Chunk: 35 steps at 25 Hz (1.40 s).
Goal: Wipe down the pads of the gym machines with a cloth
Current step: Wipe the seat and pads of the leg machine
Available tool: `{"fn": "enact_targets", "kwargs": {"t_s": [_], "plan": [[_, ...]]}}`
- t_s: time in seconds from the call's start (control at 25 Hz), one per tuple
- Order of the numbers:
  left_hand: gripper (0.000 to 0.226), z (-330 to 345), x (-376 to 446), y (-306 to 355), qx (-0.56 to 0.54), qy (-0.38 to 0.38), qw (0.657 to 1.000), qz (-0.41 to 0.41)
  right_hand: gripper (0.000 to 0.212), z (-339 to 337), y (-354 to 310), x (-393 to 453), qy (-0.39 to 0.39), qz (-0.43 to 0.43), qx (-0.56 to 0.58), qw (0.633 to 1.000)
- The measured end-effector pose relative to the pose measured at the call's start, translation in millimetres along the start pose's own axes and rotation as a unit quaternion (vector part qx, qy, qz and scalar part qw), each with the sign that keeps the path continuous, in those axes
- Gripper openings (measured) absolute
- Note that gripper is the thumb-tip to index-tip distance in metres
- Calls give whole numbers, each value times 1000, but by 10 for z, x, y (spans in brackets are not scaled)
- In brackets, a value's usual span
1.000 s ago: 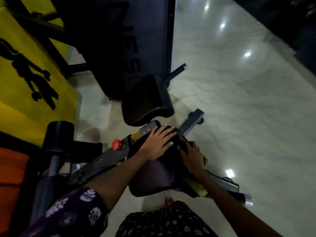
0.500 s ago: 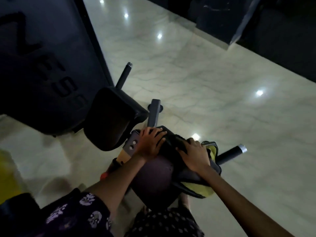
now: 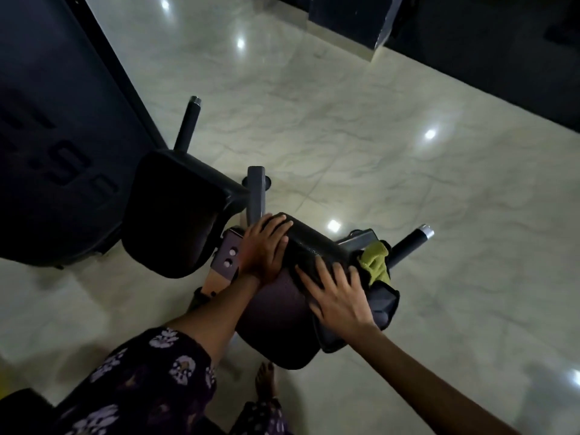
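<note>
A black machine pad [image 3: 314,246] lies in front of me, with a darker seat pad [image 3: 279,312] below it. My left hand [image 3: 265,249] rests flat on the pad's left end, fingers straight. My right hand [image 3: 337,293] lies spread on the pad's near right side, fingers apart, holding nothing. A yellow-green cloth [image 3: 375,262] is bunched at the pad's right end, just beyond my right fingertips and apart from them. A second black pad [image 3: 179,211] stands to the left.
A grey frame bar [image 3: 256,196] runs between the two pads. Black handles stick out at the right [image 3: 408,244] and upper left [image 3: 188,124]. A large dark machine housing [image 3: 56,127] fills the left. Polished marble floor [image 3: 376,136] stretches right. My bare foot [image 3: 265,383] stands below the seat.
The view swung left to right, dropping the yellow panel from sight. My right hand slid off the cloth and now lies spread on the pad; the cloth sits uncovered at the right end.
</note>
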<state>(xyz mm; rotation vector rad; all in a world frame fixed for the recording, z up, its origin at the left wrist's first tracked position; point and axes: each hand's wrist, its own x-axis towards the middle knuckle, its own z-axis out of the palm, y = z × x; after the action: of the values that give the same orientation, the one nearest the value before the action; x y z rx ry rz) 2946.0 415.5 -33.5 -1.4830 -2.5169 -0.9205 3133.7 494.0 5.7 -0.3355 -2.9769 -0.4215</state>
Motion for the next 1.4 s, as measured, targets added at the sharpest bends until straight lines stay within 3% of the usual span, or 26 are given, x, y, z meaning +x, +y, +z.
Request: {"fn": "enact_targets", "kwargs": {"t_s": [0.08,0.2,0.36,0.44,0.52,0.6,0.72,0.8,0.84,0.92,1.0,1.04,1.12,1.24,1.28,1.4], "plan": [[46,-12,0,2,-2,5,1000,2,71,53,-54,118,2,47,-10,999],[43,-26,16,11,10,-2,1000,-4,60,56,-232,236,20,160,14,987],[47,-1,-104,147,39,-5,998,-55,56,75,-204,-101,36,112,4,993],[56,47,-254,189,49,-4,997,-62,57,-26,-125,-71,24,189,31,981],[62,83,-342,185,52,-1,997,-55,47,-162,-25,126,-22,296,73,952],[61,89,-356,171,54,6,997,-59,42,-121,249,380,-125,344,177,914],[57,113,-334,141,54,18,997,-51,49,164,727,644,-294,383,369,794],[56,109,-338,137,57,26,997,-45,57,257,817,701,-306,420,390,760],[56,102,-336,134,54,27,997,-43,55,229,769,676,-296,435,375,763],[57,96,-341,126,51,28,998,-37,46,200,593,523,-219,449,318,806],[57,102,-348,120,57,32,997,-31,43,72,211,210,-33,485,248,838],[57,107,-347,119,57,33,997,-29,46,59,-70,23,62,500,230,832],[57,108,-348,125,54,34,998,-29,54,162,-671,-308,150,526,283,788],[58,106,-362,134,53,37,997,-33,56,373,-1209,-611,180,565,459,661],[58,104,-364,141,55,38,997,-32,55,367,-1184,-606,201,564,488,635],[58,110,-357,141,57,40,997,-28,55,349,-700,-417,248,537,454,666]]}}
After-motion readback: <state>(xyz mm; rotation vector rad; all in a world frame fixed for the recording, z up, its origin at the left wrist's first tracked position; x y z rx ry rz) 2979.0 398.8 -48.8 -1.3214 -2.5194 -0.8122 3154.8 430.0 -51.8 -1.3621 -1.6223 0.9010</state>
